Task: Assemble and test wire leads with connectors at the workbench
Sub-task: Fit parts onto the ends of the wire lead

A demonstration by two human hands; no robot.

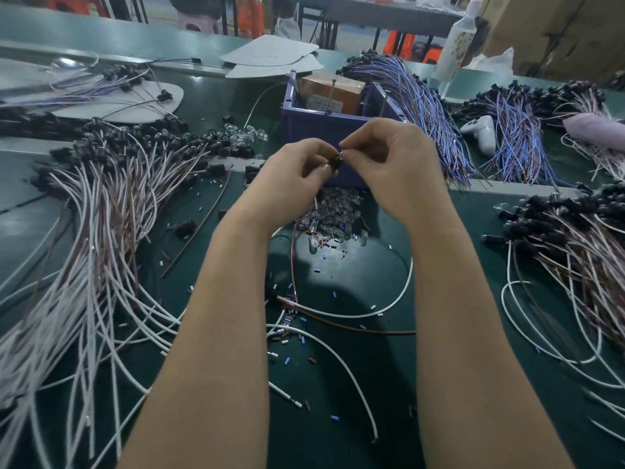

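Both hands meet above the middle of the green bench. My left hand (297,170) pinches a small black connector (336,162) between thumb and fingers. My right hand (389,164) pinches the same connector from the right with curled fingertips. A brown wire (293,265) and a white wire (402,289) hang down from the hands and loop over the bench. Below the hands lies a heap of small clear bulbs (333,214).
A large bundle of white and brown leads with black connectors (111,204) fills the left. More such leads (575,245) lie at the right; blue and purple ones (426,106) at the back. A blue bin (324,130) stands behind the hands. Cut insulation bits (291,319) litter the bench.
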